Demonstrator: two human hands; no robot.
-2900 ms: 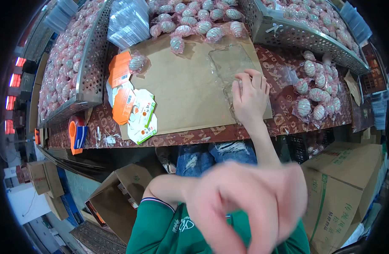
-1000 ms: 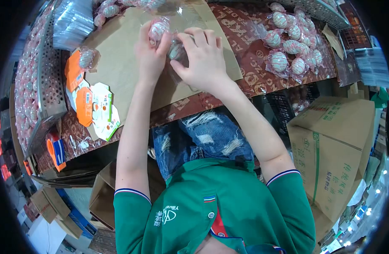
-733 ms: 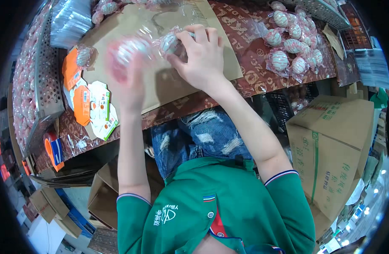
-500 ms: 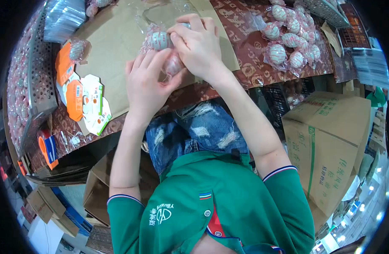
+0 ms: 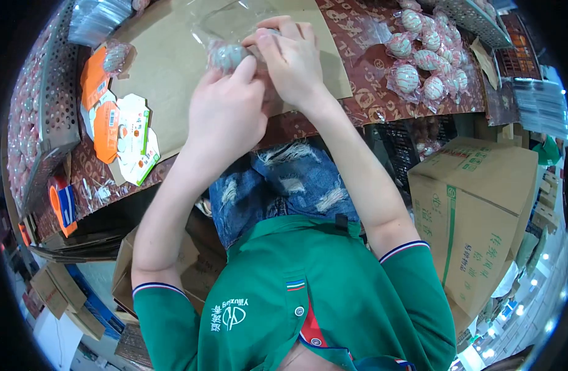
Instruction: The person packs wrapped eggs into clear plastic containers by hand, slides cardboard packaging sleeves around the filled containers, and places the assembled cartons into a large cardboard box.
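Both hands meet over a brown cardboard sheet [image 5: 166, 74] at a clear plastic box [image 5: 231, 18]. An egg-shaped ball in printed clear wrap [image 5: 228, 57] sits at the near part of this box. My left hand [image 5: 228, 108] is closed, its fingertips pressed against that wrapped ball. My right hand [image 5: 293, 62] is closed at the box's right side, thumb and fingers bent down over its edge. Some pinkish wrap shows between the hands; most of what lies under the fingers is hidden.
Several wrapped balls [image 5: 429, 59] lie piled at right. A perforated metal tray [image 5: 61, 105] full of them stands at left, near orange and white cards [image 5: 120, 133] and a single wrapped ball [image 5: 115, 57]. Stacked clear plastic [image 5: 542, 105] and a carton [image 5: 472, 210] are at right.
My left hand has turned and moved up, its fingers now pushing at the wrapped ball. The ball held between the hands is now mostly hidden. My right hand stays nearly in place.
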